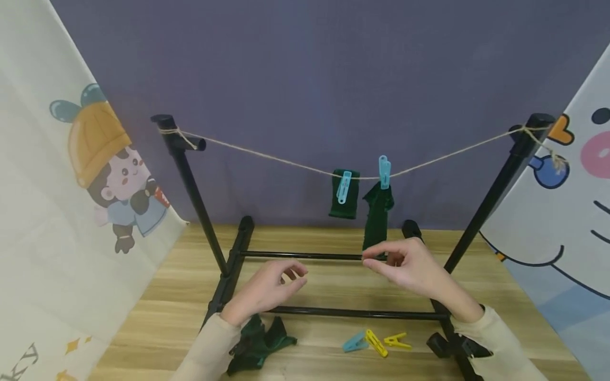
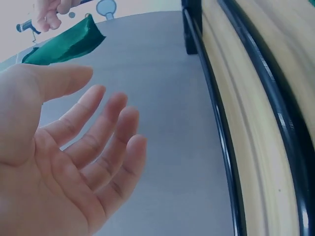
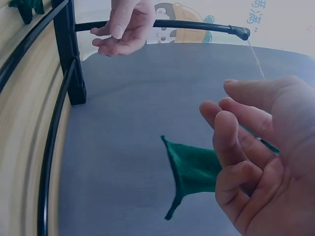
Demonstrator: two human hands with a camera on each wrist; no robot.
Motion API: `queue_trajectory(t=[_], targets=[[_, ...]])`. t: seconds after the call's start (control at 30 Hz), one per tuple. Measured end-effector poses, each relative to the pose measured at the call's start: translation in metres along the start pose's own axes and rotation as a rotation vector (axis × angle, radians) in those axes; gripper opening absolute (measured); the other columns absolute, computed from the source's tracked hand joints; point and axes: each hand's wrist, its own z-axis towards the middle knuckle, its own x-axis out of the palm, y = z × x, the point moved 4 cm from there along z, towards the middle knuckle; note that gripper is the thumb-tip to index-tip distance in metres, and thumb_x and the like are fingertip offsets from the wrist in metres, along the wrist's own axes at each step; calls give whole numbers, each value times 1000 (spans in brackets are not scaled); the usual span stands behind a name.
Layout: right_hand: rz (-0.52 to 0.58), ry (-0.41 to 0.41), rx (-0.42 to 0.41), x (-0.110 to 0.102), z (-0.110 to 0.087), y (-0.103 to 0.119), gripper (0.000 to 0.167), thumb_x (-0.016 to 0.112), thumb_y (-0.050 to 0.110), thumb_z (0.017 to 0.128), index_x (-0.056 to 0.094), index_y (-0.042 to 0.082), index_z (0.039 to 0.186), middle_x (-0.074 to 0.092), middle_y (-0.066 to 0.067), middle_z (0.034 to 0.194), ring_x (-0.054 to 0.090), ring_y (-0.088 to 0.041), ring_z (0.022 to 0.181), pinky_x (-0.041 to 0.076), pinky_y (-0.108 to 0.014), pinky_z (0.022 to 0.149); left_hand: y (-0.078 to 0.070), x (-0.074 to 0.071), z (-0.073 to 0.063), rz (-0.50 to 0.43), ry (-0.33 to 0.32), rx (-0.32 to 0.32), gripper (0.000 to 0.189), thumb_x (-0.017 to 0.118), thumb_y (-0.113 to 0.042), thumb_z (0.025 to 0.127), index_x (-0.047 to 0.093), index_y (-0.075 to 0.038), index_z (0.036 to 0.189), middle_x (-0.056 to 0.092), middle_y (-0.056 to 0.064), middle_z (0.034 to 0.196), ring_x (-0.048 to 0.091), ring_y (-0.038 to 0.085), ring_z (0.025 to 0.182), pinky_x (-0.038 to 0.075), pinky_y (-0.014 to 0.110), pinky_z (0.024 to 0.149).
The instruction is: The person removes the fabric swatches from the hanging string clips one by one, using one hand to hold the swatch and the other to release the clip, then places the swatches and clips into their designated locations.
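Observation:
Two dark green cloths hang from a thin string (image 1: 274, 157). The left cloth (image 1: 352, 207) is folded over it under a light blue clothespin (image 1: 344, 188); the right cloth (image 1: 377, 214) hangs longer from another blue clothespin (image 1: 384, 174). My right hand (image 1: 412, 267) is just below the right cloth, overlapping its lower end in the head view. Its fingers are loosely bent, thumb and forefinger apart, holding nothing. To the left, my left hand (image 1: 271, 286) hovers above the rack's lower bars, palm empty and fingers relaxed in the left wrist view (image 2: 74, 152).
A crumpled dark green cloth (image 1: 259, 344) lies on the wooden table (image 1: 314, 360) by my left sleeve. Near the front lie a blue clothespin (image 1: 355, 342) and two yellow clothespins (image 1: 376, 343). The black rack has uprights (image 1: 195, 185) at both sides and two crossbars (image 1: 352, 313).

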Motion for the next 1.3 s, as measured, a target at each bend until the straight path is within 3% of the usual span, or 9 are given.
queue_trajectory(t=[0.37,0.5,0.67,0.8,1.03,1.3], targets=[[10,-160,-166,-14,10,16,21,81,5,94,84,23,104,53,16,51,35,4,41,31,-21,40,-18,-7,24,-158,-81,48,25,63,-39,108,74,-22,123,74,-13,112,67,12,106,56,30,87],[-22,-176,-188,-21,16,22,22,82,6,93,84,24,104,54,18,52,37,4,41,32,-20,41,-25,-12,32,-189,-112,64,25,65,-36,107,74,-19,123,75,-9,112,69,14,105,58,33,88],[-36,-194,-216,-27,22,28,23,82,5,92,84,24,105,56,16,54,40,3,42,33,-20,42,-29,-18,39,-203,-129,43,19,67,-34,106,74,-26,122,75,-11,112,69,11,102,58,31,86],[-26,-211,-235,-29,25,32,24,82,3,92,84,23,105,56,15,53,39,2,42,33,-20,41,-33,-22,44,-206,-136,53,19,66,-34,107,73,-25,122,74,-11,114,68,12,105,58,32,88],[-8,-235,-247,-29,31,36,24,81,0,91,84,19,105,63,8,57,40,2,41,32,-20,40,-38,-31,47,-226,-181,82,21,67,-33,107,73,-23,124,73,-7,119,68,15,108,58,36,90],[26,-247,-233,-30,36,40,22,81,-1,91,84,16,105,64,12,58,47,0,40,35,-21,39,-40,-35,51,-221,-194,104,22,65,-34,107,72,-23,125,73,-8,120,68,10,107,58,36,91]])
